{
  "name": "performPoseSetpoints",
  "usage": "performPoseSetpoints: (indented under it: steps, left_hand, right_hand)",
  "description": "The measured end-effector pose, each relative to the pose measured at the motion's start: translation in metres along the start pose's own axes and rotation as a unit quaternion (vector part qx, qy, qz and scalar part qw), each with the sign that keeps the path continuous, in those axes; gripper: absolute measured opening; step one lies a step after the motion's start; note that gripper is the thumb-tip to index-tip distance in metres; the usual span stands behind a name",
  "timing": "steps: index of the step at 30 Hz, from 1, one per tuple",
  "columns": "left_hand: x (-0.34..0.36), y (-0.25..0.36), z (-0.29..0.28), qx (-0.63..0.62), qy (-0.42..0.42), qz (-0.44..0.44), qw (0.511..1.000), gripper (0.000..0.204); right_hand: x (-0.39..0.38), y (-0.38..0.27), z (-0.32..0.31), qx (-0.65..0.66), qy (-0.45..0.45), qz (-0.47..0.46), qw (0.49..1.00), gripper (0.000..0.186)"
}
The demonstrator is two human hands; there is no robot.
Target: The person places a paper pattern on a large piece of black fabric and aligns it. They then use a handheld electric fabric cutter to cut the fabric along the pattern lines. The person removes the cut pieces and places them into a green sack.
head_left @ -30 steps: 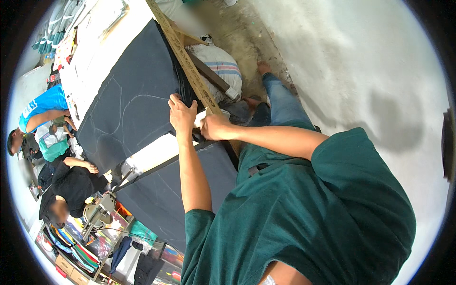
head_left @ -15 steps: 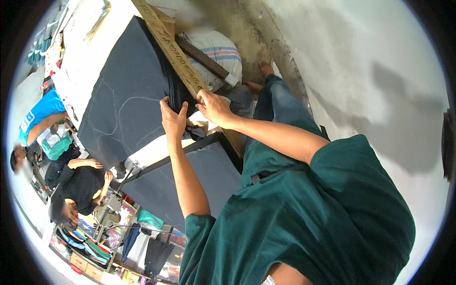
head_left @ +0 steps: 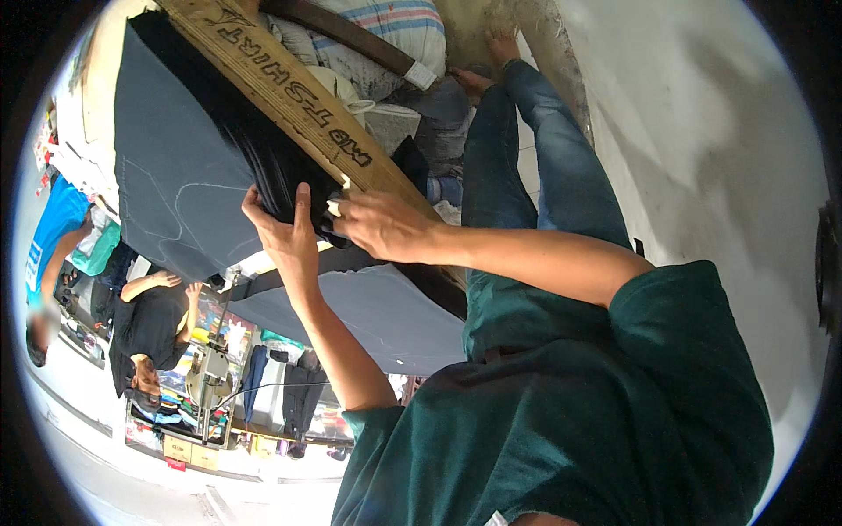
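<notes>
A thick stack of black fabric lies on the table, its top sheet marked with pale curved chalk lines. At the stack's near corner, my left hand has its thumb and fingers on the layered edge, with fabric between them. Just right of it, my right hand is closed, fingers bent against the same corner. A small whitish piece shows at its fingertips; its kind is unclear. The right hand is beside a long wooden board with dark handwriting, which runs along the stack's side.
A second dark fabric stack lies nearer me. Beyond the board are a striped woven sack and a dark wooden bar. A person in black is by a sewing machine; another wears blue. A wall rises at right.
My view has come closer to the stack's corner and the board. The right hand has moved from the board's end to the fabric edge, its fingers now curled. The left hand stays at the edge.
</notes>
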State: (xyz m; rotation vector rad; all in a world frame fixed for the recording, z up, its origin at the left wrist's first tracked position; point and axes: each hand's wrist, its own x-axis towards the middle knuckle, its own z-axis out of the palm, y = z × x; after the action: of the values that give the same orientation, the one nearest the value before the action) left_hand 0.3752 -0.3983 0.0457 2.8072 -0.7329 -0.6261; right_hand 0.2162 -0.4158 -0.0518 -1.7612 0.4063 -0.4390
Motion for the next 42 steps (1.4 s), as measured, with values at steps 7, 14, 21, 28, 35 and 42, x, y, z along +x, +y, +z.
performPoseSetpoints:
  steps: [7,14,21,28,35,42]
  left_hand:
    - [-0.002,0.019,0.029,0.179,0.027,0.019,0.983,0.103]
    - [0.005,0.008,-0.003,0.061,-0.053,-0.046,0.996,0.087]
    - [0.011,0.008,-0.012,0.031,-0.079,-0.064,0.994,0.081]
    - [0.014,0.009,-0.019,0.01,-0.095,-0.054,0.994,0.075]
    - [0.013,0.006,-0.025,0.02,-0.108,-0.064,0.992,0.076]
    - [-0.027,-0.011,-0.012,-0.194,0.032,-0.056,0.979,0.056]
  right_hand:
    - [-0.019,-0.019,0.012,0.042,-0.141,0.004,0.989,0.027]
    - [-0.011,0.003,-0.007,0.106,-0.09,0.045,0.989,0.014]
    - [-0.006,0.014,-0.015,0.201,0.032,0.13,0.97,0.036]
    - [0.033,0.016,-0.034,0.085,-0.018,0.135,0.987,0.051]
    - [0.054,0.025,-0.03,-0.012,-0.053,0.085,0.995,0.049]
    - [0.039,0.032,-0.017,-0.007,-0.013,0.065,0.998,0.036]
